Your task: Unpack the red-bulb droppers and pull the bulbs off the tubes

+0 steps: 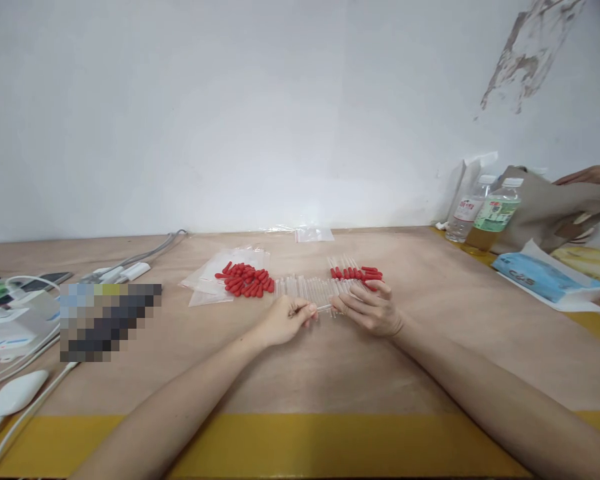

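My left hand [285, 320] pinches one end of a thin clear glass dropper tube [324, 308], held nearly level. My right hand [370, 310] closes its fingers on the other end, hiding most of it. Just behind my hands lies a row of similar clear tubes [300, 288], side by side. Left of the row is a pile of loose red rubber bulbs [245, 280], partly on clear plastic bags [205, 277]. Several droppers with red bulbs [347, 273] lie behind my right hand, their tubes pointing to the wall. Red also shows at my right fingers; whether they touch it I cannot tell.
White chargers and cables [25, 327] spread along the left side, beside a blurred-out object [110, 323]. On the right stand two bottles [495, 213] and a blue tissue pack [550, 277]. Another person's hand [593, 175] rests on a grey-brown bag [545, 207].
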Available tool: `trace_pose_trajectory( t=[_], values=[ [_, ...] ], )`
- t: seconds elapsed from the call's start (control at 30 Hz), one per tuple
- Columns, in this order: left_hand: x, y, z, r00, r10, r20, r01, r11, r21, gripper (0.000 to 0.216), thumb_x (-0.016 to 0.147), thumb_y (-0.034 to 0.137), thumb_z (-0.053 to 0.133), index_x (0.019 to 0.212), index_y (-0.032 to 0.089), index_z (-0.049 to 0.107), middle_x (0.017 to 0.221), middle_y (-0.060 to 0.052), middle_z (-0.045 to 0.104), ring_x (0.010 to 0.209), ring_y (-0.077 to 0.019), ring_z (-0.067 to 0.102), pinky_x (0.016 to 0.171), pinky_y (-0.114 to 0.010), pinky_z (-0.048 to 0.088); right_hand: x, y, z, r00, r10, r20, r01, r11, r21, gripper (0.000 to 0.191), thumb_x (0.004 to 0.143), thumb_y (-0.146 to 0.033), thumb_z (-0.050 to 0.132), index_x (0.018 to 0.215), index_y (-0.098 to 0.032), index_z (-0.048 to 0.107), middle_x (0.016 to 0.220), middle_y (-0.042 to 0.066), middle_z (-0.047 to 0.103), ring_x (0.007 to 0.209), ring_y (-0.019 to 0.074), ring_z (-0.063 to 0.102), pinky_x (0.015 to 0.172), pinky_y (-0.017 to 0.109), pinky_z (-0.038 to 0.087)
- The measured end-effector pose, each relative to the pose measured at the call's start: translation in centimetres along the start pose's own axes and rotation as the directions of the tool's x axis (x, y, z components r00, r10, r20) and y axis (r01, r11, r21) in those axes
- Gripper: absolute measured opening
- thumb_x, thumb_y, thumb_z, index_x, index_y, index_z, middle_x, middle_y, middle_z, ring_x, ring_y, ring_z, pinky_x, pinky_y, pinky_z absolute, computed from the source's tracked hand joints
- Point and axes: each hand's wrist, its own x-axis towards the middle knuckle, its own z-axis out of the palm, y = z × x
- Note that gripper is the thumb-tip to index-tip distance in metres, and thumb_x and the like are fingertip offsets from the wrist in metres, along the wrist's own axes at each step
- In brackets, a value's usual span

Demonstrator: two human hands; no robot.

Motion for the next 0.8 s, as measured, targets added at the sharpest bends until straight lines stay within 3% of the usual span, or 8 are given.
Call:
trace_pose_trajectory(
  t=[0.07,0.13,0.23,0.4,0.5,0.6,0.7,0.8],
  values=[
    [0.0,-0.4,-0.9,1.0,-0.029,-0.001,0.029,1.0,-0.012,0.039,0.082,0.044,0.04,0.071,0.013,0.062,0.052,0.002,0.05,0.05,-0.0092,0.044,0.052,-0.02,0.034,-0.2,0.7,-0.4,0.998,0.051,-0.027,-0.051,0.998,-0.028,0.02,0.086,-0.033,0.045,0.096,-0.038,0.062,0.087,-0.005,0.067,0.088,0.0139,0.058,0.078,0.032,0.033],
    [0.2,-1.1,-2.1,0.995,-0.075,-0.058,0.075,0.997,-0.005,0.039,0.081,0.044,0.04,0.07,0.013,0.062,0.052,0.002,0.05,0.049,-0.0094,0.045,0.052,-0.02,0.035,-0.4,1.9,-0.8,0.98,0.146,-0.136,-0.156,0.985,-0.068,0.02,0.084,-0.035,0.047,0.094,-0.034,0.064,0.084,-0.002,0.067,0.084,0.0151,0.057,0.077,0.033,0.033],
    [0.6,-2.0,-3.4,0.969,-0.11,-0.222,0.132,0.988,0.086,0.038,0.082,0.042,0.038,0.074,0.013,0.062,0.057,0.001,0.053,0.05,-0.0103,0.046,0.052,-0.022,0.036,-0.5,4.0,-1.4,0.903,0.271,-0.335,-0.298,0.954,-0.032,0.023,0.083,-0.037,0.047,0.091,-0.026,0.066,0.08,0.004,0.065,0.077,0.0164,0.056,0.075,0.033,0.036],
    [1.9,-2.4,-2.6,0.912,0.208,-0.354,-0.036,0.899,0.436,0.027,0.083,0.022,0.038,0.085,0.016,0.063,0.073,-0.004,0.056,0.071,-0.016,0.053,0.066,-0.028,0.043,-0.3,6.5,-1.2,0.815,0.414,-0.405,-0.379,0.91,0.166,0.029,0.083,-0.032,0.041,0.097,-0.019,0.063,0.08,0.006,0.057,0.071,0.0161,0.054,0.064,0.03,0.044],
    [3.1,-2.8,-1.3,0.874,0.354,-0.333,-0.102,0.803,0.587,0.027,0.081,0.014,0.037,0.094,0.016,0.061,0.08,-0.006,0.052,0.073,-0.0159,0.052,0.066,-0.028,0.044,-0.5,7.7,-0.8,0.75,0.544,-0.376,-0.505,0.838,0.206,0.032,0.079,-0.028,0.041,0.101,-0.015,0.062,0.078,0.007,0.054,0.067,0.0159,0.052,0.061,0.03,0.044],
    [4.2,-3.3,-0.4,0.867,0.438,-0.238,-0.155,0.692,0.705,0.029,0.081,0.009,0.036,0.099,0.016,0.057,0.086,-0.006,0.052,0.076,-0.0163,0.051,0.068,-0.029,0.045,-0.8,8.8,-0.5,0.656,0.674,-0.339,-0.618,0.738,0.271,0.035,0.072,-0.026,0.046,0.101,-0.012,0.059,0.074,0.005,0.054,0.06,0.0136,0.051,0.059,0.029,0.044],
    [4.6,-3.4,0.3,0.881,0.453,-0.137,-0.193,0.609,0.769,0.031,0.077,0.003,0.036,0.098,0.016,0.055,0.088,-0.007,0.054,0.083,-0.0189,0.052,0.072,-0.032,0.045,-1.1,9.8,-0.1,0.558,0.765,-0.323,-0.668,0.645,0.373,0.033,0.067,-0.028,0.052,0.095,-0.012,0.057,0.07,0.004,0.056,0.058,0.0125,0.051,0.057,0.027,0.044],
    [4.4,-3.2,0.7,0.892,0.442,-0.099,-0.224,0.621,0.751,0.027,0.076,0.003,0.038,0.093,0.016,0.054,0.088,-0.007,0.055,0.084,-0.0196,0.052,0.073,-0.032,0.045,-1.3,10.4,0.4,0.532,0.803,-0.269,-0.684,0.594,0.424,0.028,0.067,-0.034,0.055,0.085,-0.014,0.059,0.068,0.004,0.058,0.058,0.0131,0.052,0.056,0.027,0.043]
  ],
)
